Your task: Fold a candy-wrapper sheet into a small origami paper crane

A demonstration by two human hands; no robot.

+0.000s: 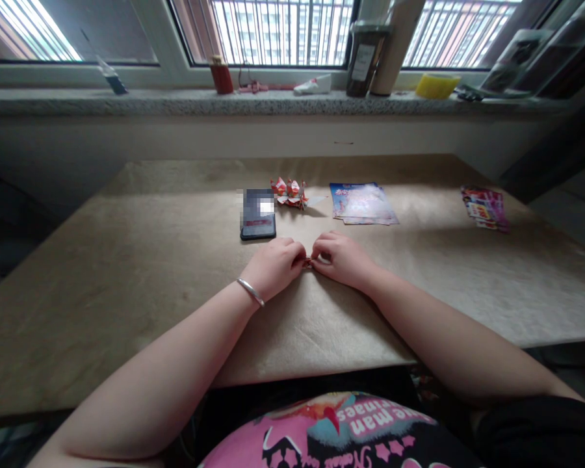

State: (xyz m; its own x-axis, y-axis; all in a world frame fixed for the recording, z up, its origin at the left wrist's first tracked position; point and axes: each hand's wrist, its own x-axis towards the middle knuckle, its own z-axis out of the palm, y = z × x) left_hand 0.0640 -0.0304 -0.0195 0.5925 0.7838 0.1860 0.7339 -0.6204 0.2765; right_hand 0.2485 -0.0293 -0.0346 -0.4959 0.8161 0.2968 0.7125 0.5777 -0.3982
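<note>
My left hand [275, 265], with a silver bangle at the wrist, and my right hand [341, 257] rest knuckle to knuckle on the tan table [127, 273]. Both are curled, and between their fingertips they pinch a small red folded piece of paper [307, 262], mostly hidden by the fingers. Just beyond the hands lies a dark phone [258, 214], face up. To its right sit a few small red and white folded paper figures [289, 192].
A stack of blue and pink printed sheets [363, 203] lies right of the figures, and a pink packet [485, 208] lies near the table's right edge. The stone windowsill [175, 102] behind holds a red jar [221, 76], a dark jar [363, 60] and a yellow item [437, 85].
</note>
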